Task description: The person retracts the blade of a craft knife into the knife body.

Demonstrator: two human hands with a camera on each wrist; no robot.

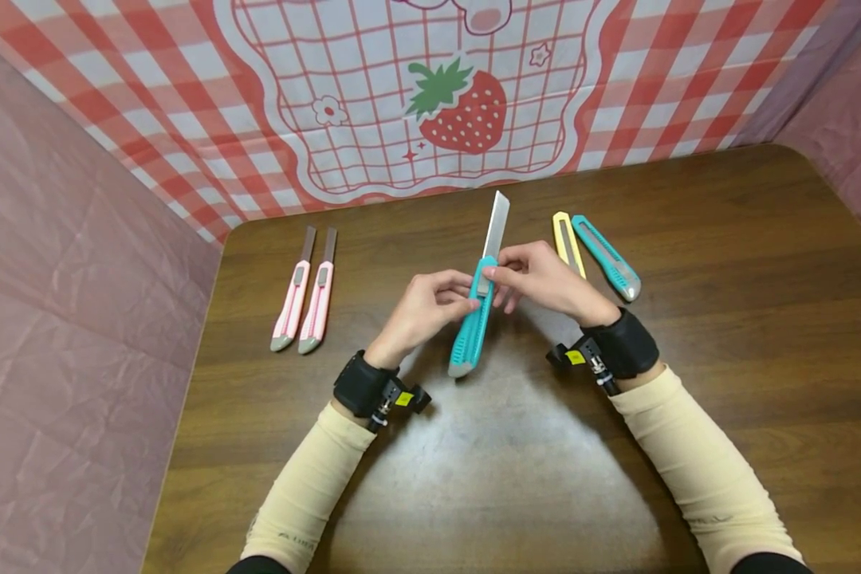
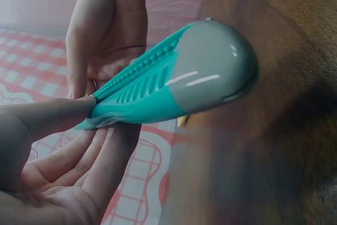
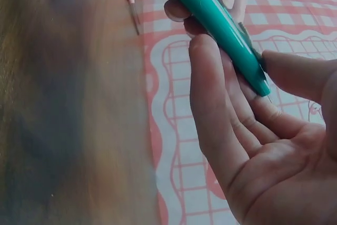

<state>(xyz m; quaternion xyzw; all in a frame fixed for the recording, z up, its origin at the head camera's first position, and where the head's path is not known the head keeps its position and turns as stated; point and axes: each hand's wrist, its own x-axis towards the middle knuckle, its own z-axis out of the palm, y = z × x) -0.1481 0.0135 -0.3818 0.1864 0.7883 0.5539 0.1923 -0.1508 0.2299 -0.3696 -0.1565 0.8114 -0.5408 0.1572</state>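
Both hands hold a teal utility knife (image 1: 468,343) above the middle of the table, its long blade (image 1: 497,223) extended and pointing toward the backdrop. My left hand (image 1: 426,307) pinches the handle around its middle, thumb on top and fingers beneath. The handle's grey rounded end (image 2: 218,67) faces the left wrist camera. My right hand (image 1: 545,279) holds the front of the handle, with the thumb (image 3: 300,75) at the grey slider and the fingers underneath. In the right wrist view, the blade is mostly hidden.
Two pink utility knives (image 1: 292,307) with blades out lie side by side at the left. Behind the right hand lie a yellow utility knife (image 1: 564,235), partly hidden, and another teal utility knife (image 1: 606,255), no blades showing. A checkered strawberry cloth (image 1: 359,151) hangs along the wooden table's (image 1: 760,319) back edge.
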